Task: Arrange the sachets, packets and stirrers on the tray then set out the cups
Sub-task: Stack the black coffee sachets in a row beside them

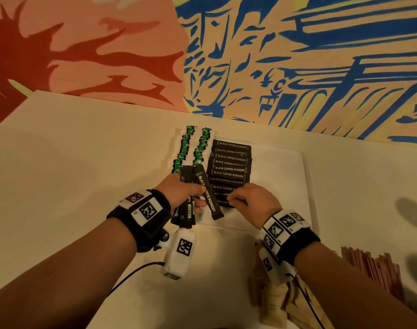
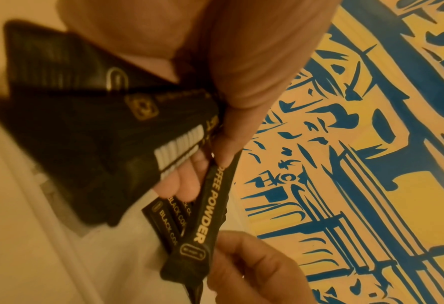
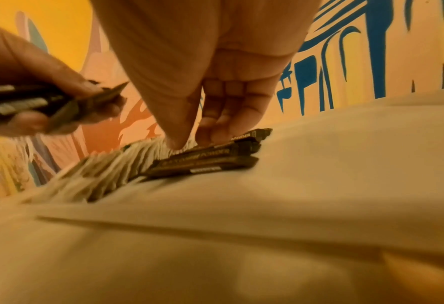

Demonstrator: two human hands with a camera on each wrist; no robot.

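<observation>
A white tray (image 1: 281,186) lies on the table. It holds two rows of green-and-white sachets (image 1: 186,150) and a column of black coffee sachets (image 1: 230,167). My left hand (image 1: 193,193) hovers over the tray's near left and grips a bundle of black sachets (image 1: 187,210). One sachet (image 1: 208,198) sticks out of the bundle to the right, seen close in the left wrist view (image 2: 207,222). At the near end of the column, my right hand (image 1: 236,198) pinches a lying sachet with thumb and curled fingers (image 3: 215,131). My hands hide the nearest sachets of the column.
Reddish stirrers (image 1: 373,264) lie on the table at the near right. Beige paper packets (image 1: 274,298) lie under my right wrist. A blurred pale object (image 1: 414,214) sits at the right edge. A painted wall stands just behind the table (image 1: 84,150).
</observation>
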